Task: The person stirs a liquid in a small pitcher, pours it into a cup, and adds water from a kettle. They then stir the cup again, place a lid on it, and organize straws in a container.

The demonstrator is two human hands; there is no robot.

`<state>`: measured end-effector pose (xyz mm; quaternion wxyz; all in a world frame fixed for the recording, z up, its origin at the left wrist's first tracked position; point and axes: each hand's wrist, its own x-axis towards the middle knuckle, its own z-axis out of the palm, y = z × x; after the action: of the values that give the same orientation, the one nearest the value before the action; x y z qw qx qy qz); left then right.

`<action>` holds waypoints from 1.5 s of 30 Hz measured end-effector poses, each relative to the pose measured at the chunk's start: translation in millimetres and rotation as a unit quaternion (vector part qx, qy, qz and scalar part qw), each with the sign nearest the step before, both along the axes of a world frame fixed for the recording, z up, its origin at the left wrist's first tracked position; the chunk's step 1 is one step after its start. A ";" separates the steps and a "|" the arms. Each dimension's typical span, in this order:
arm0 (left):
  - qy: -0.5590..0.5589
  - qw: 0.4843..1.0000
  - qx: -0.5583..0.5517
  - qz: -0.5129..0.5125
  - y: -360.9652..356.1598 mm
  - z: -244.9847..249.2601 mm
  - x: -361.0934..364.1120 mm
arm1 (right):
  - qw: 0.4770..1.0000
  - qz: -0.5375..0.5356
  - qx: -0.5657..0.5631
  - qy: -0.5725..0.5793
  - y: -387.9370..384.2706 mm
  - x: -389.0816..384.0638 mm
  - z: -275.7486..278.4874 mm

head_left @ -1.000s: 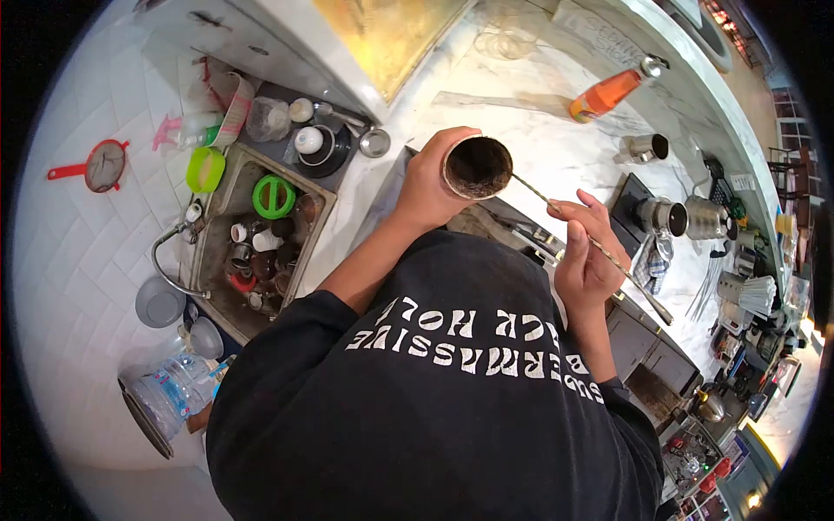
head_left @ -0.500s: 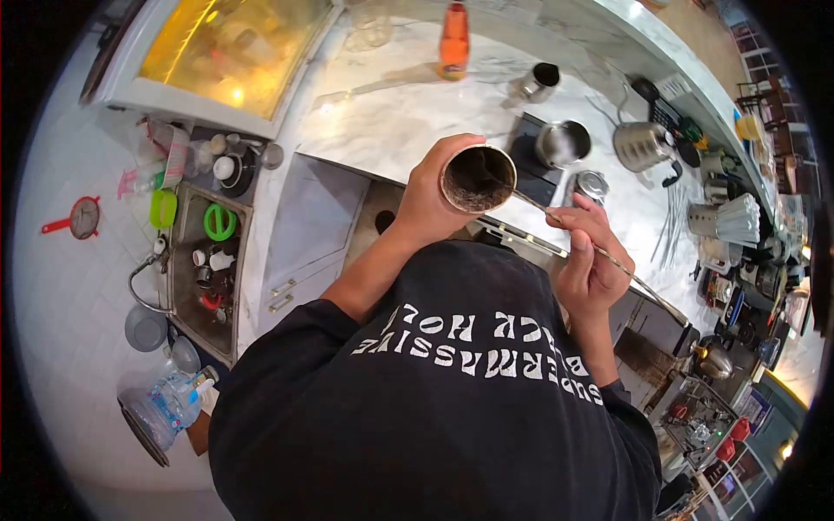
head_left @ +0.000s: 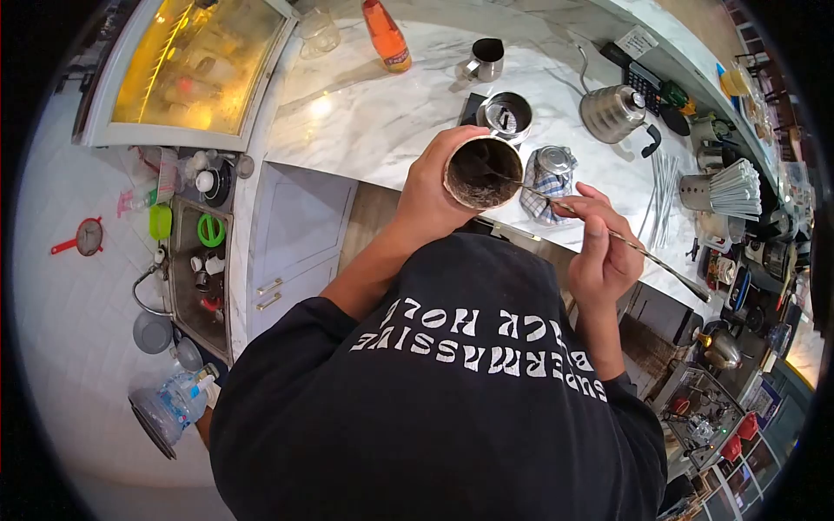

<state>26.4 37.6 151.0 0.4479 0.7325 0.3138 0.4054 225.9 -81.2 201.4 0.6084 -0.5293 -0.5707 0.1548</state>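
Observation:
My left hand (head_left: 427, 189) is wrapped round the side of a round, open-topped cup (head_left: 480, 196) tilted toward me. Dark brown residue coats the inside of the cup. Between the fingers and thumb of my right hand (head_left: 601, 252) is a long bar spoon (head_left: 665, 271) with a twisted shaft. Its near end reaches into the cup; the tip is lost in the dark interior. Just beyond the cup a steel container (head_left: 507, 118) stands on a black scale (head_left: 472, 108). A glass-like lidded vessel (head_left: 556, 161) rests on a blue checked cloth (head_left: 546, 201).
Across the marble counter (head_left: 347, 113) stand an orange bottle (head_left: 387, 39), a steel pitcher (head_left: 486, 59) and a gooseneck kettle (head_left: 608, 113). Wrapped straws (head_left: 735, 191) fill a holder at right. A sink (head_left: 193, 286) with dishes lies left, below a yellow-lit glass-door cabinet (head_left: 187, 74).
The view has shifted, so the counter items appear further left. Both hands keep their grip, and the bar spoon's near end stays inside the cup.

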 end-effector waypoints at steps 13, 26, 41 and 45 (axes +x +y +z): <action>0.023 0.999 0.024 0.027 19.1 2.1 32.0 | 0.993 -0.086 -0.026 0.079 10.9 28.1 -5.3; 0.044 0.995 -0.035 0.080 48.8 -14.4 30.6 | 0.933 -0.051 0.000 0.355 37.3 81.0 -15.4; -0.051 0.987 -0.107 0.106 63.1 -37.0 21.2 | 0.983 -0.065 -0.136 0.101 59.1 79.9 -64.0; -0.049 0.988 -0.108 0.104 64.9 -40.9 24.0 | 0.981 -0.084 -0.123 0.120 59.1 79.0 -54.4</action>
<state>50.5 102.6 110.1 0.4948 0.6225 0.4074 0.4491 304.9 -22.1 147.0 0.6136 -0.6238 -0.4234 0.2347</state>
